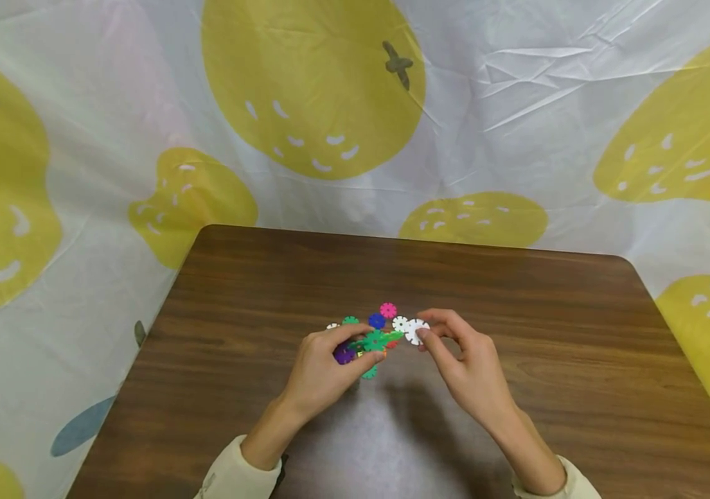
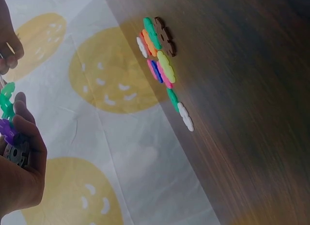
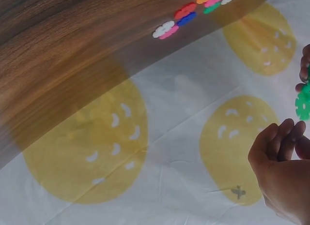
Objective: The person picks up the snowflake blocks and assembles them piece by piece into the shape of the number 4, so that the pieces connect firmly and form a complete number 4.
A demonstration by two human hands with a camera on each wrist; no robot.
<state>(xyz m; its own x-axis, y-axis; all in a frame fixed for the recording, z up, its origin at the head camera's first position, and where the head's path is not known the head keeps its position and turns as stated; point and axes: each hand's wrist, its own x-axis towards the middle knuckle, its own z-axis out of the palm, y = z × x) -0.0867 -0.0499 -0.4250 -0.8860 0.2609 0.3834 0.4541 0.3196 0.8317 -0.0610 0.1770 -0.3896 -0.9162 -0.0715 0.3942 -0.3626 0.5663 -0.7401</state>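
My left hand [image 1: 323,364] grips a cluster of joined notched plastic discs, with a green disc [image 1: 375,341] on top between thumb and fingers. In the left wrist view, a purple disc [image 2: 7,131] and a dark grey disc [image 2: 17,153] of this cluster show against the palm. My right hand [image 1: 469,367] pinches a white notched disc [image 1: 417,331] by its edge between thumb and fingers. This white disc is held at the right tip of the green cluster, edge toward it. Both hands are raised over the table.
Several loose discs lie on the brown wooden table [image 1: 554,333] beyond and under the hands, among them a pink one [image 1: 388,310], a blue one [image 1: 377,321] and a brown one [image 2: 164,36]. A fruit-printed cloth [image 1: 342,201] hangs behind the table's far edge.
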